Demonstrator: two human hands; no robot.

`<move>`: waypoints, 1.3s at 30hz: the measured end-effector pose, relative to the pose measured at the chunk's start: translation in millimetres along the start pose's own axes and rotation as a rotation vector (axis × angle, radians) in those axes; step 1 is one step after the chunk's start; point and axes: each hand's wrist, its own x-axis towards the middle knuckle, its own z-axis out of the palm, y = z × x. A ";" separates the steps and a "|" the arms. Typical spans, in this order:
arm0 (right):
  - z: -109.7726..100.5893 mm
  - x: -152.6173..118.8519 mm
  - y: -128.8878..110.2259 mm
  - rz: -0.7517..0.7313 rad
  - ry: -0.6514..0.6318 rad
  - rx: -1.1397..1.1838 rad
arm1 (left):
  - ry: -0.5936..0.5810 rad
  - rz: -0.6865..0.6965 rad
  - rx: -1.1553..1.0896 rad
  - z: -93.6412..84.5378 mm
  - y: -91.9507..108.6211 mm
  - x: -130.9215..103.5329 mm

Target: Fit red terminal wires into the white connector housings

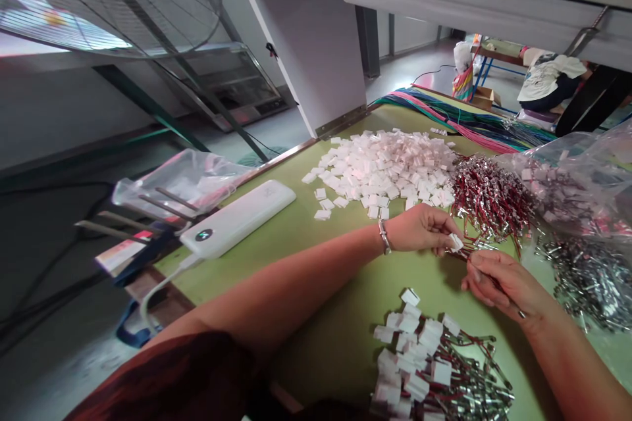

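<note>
My left hand (pixel 425 229) pinches a small white plastic connector housing (pixel 455 243) above the green tabletop. Close beside it, my right hand (pixel 501 281) is closed on a short dark red wire lead (pixel 464 252), whose one end meets the housing; a metal tip shows past my palm. How deep the wire sits in the housing is hidden by my fingers. Below both hands lies a heap of white housings with wires attached (pixel 417 358). Beyond my left hand spreads a big pile of loose white housings (pixel 385 168). A bundle of red leads with metal ends (pixel 491 197) lies past my right hand.
A white power bank (pixel 239 218) with a cable lies at the table's left edge. Clear plastic bags (pixel 582 177) and metal-tipped leads (pixel 595 283) are at right. Long coloured wires (pixel 454 115) run along the back. A fan (pixel 148 0) stands left; a person (pixel 548 79) sits far behind.
</note>
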 end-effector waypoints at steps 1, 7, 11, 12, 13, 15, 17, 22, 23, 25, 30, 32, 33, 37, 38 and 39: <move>-0.3 0.8 0.2 -0.027 0.031 0.004 | -0.010 0.011 -0.050 0.2 -1.5 0.8; -2.6 5.0 5.9 -0.110 0.177 -0.103 | 0.054 0.057 -0.176 5.1 -9.7 6.3; 4.4 3.7 7.3 -0.094 0.265 -0.313 | 0.102 0.008 -0.125 11.0 -10.2 6.4; 6.5 3.5 7.5 -0.082 0.278 -0.380 | 0.097 -0.014 -0.113 12.7 -10.1 5.7; 8.3 3.4 8.1 -0.077 0.289 -0.446 | 0.095 -0.038 -0.102 14.5 -10.1 4.8; 10.8 3.7 10.5 -0.086 0.301 -0.561 | 0.092 -0.089 -0.082 18.4 -11.2 2.8; 11.0 4.3 14.0 -0.117 0.315 -0.653 | 0.091 -0.122 -0.073 22.8 -13.5 1.2; 3.8 4.4 17.7 -0.240 0.318 -0.818 | 0.100 -0.143 -0.040 31.9 -10.9 -2.2; 2.3 4.1 16.6 -0.256 0.291 -0.848 | 0.097 -0.143 0.021 31.5 -6.5 -4.2; 0.9 2.8 13.5 -0.276 0.243 -0.941 | 0.093 -0.129 0.241 26.6 5.8 -11.2; 7.6 -5.0 10.5 -0.280 0.144 -1.324 | 0.576 -0.326 1.082 -7.4 25.5 -38.6; 9.5 -8.2 9.9 -0.259 0.079 -1.429 | 0.616 -0.450 1.259 -20.0 19.3 -44.4; 9.2 -8.9 9.0 -0.244 0.059 -1.455 | 0.612 -0.505 1.313 -24.2 13.9 -45.0; 2.2 -0.2 4.7 -0.269 0.214 -1.479 | 0.549 -0.483 1.375 -26.9 -7.8 -37.8; 0.9 4.3 4.8 -0.288 0.295 -1.505 | 0.541 -0.458 1.360 -25.6 -11.4 -35.6; 0.2 9.0 5.6 -0.297 0.368 -1.546 | 0.529 -0.426 1.339 -24.1 -14.2 -34.0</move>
